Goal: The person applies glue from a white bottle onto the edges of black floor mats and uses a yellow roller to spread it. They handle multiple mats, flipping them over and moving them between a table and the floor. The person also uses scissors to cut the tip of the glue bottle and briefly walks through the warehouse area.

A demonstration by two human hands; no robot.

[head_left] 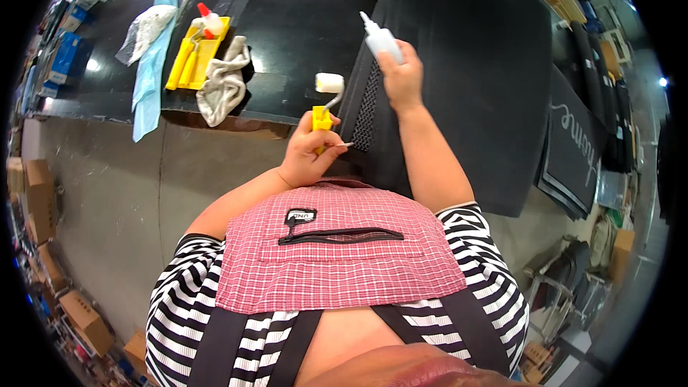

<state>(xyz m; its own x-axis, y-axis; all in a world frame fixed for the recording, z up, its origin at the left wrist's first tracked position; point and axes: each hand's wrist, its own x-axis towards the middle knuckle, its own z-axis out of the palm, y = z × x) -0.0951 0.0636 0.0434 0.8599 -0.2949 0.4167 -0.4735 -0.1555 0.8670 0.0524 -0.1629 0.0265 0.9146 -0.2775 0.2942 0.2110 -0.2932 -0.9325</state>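
Observation:
My left hand (307, 152) is closed round the yellow handle of a small paint roller (330, 84), its white sleeve pointing away from me. A thin whitish piece sticks out by the thumb and fingertips of that hand; its kind is too small to tell. Tilted in my right hand (405, 80) is a translucent squeeze bottle (381, 41), its narrow nozzle pointing up and to the left. Below the bottle, a black mat (473, 57) lies over the table, with a textured strip (368, 104) along its left edge.
On the black table (279, 29) sit a yellow tray (208, 54) with rollers and a red-capped bottle, a grey cloth (223, 86), and a light blue strip (149, 93) under a clear bag (148, 29). More mats (570, 150) hang at right; cardboard boxes (86, 321) stand at left.

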